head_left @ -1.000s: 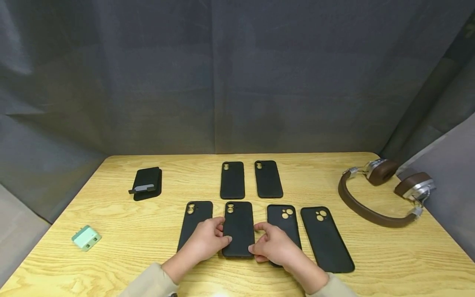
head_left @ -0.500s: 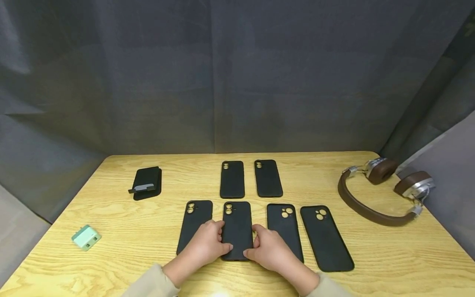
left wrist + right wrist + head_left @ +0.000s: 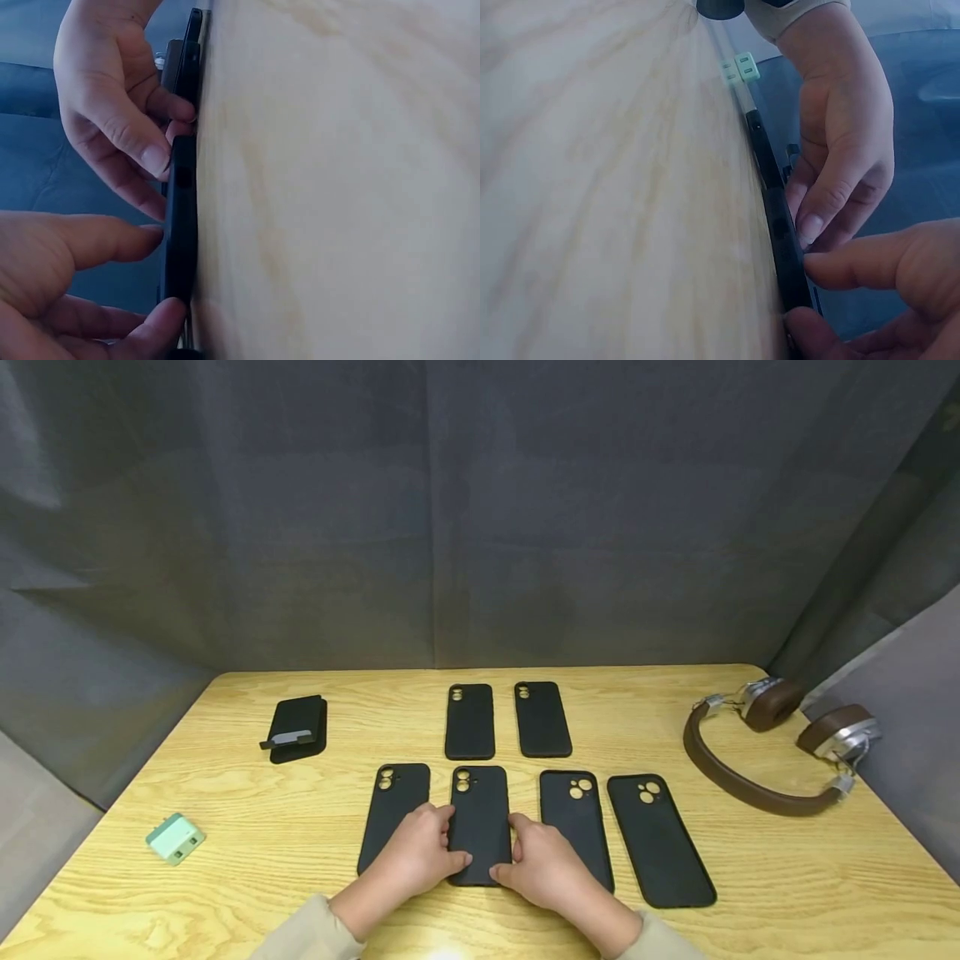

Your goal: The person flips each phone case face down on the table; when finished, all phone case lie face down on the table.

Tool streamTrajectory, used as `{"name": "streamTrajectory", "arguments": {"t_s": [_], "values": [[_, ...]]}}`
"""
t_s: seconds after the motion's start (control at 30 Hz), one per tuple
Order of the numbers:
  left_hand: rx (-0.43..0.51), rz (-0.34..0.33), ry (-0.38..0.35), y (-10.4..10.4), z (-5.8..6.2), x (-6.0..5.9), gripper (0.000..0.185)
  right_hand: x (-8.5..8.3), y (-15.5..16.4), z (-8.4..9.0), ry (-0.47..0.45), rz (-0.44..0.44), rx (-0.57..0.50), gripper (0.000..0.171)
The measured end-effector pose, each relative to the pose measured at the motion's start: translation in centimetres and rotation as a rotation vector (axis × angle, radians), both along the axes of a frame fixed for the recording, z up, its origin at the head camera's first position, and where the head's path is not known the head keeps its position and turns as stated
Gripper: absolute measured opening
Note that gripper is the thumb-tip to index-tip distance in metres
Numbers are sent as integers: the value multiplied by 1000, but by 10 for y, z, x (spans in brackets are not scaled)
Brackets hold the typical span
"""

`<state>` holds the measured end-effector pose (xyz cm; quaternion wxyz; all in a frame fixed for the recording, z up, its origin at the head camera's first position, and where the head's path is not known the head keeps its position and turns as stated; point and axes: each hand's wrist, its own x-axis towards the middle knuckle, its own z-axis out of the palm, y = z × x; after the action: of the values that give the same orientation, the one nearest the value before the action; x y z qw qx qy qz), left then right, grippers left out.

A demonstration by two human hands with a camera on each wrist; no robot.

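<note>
A black phone case (image 3: 478, 827) lies back up on the table in the middle of the front row, its camera cutouts at the far left corner. My left hand (image 3: 422, 850) holds its left edge, thumb on the lower back. From the other side my right hand (image 3: 546, 864) grips the right edge, thumb at the near corner. The left wrist view shows the case (image 3: 181, 217) edge-on, flat along the tabletop. Partly under my left forearm is another phone case (image 3: 397, 802); a phone case with its inside up (image 3: 577, 818) lies right beside my right hand.
A further inside-up case (image 3: 663, 847) is at the right. Two more cases, left (image 3: 470, 722) and right (image 3: 543, 720), lie behind. Brown headphones (image 3: 738, 785) rest far right. A black folding stand (image 3: 296, 727) and green charger (image 3: 175, 838) are left. A dark curtain (image 3: 480, 510) hangs behind.
My right hand has closed in on the case's right edge, its thumb moving left onto the case. The held case has shifted slightly left and toward me. The last half second shows almost no motion.
</note>
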<state>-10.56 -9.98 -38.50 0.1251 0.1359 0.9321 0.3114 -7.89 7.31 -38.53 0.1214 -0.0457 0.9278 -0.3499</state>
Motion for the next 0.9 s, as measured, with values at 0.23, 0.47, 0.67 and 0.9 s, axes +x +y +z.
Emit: {"name": "streamTrajectory", "arguments": {"t_s": [0.23, 0.47, 0.67, 0.9], "values": [[56, 19, 15, -2, 8, 1, 60, 4, 10, 10, 8, -23, -51, 65], [231, -27, 39, 7, 13, -4, 58, 7, 23, 27, 18, -107, -101, 62], [376, -32, -26, 19, 7, -9, 54, 10, 36, 33, 0, -160, -76, 61], [465, -65, -79, 37, 4, -15, 53, 14, 57, 30, -25, -193, -31, 65]]}}
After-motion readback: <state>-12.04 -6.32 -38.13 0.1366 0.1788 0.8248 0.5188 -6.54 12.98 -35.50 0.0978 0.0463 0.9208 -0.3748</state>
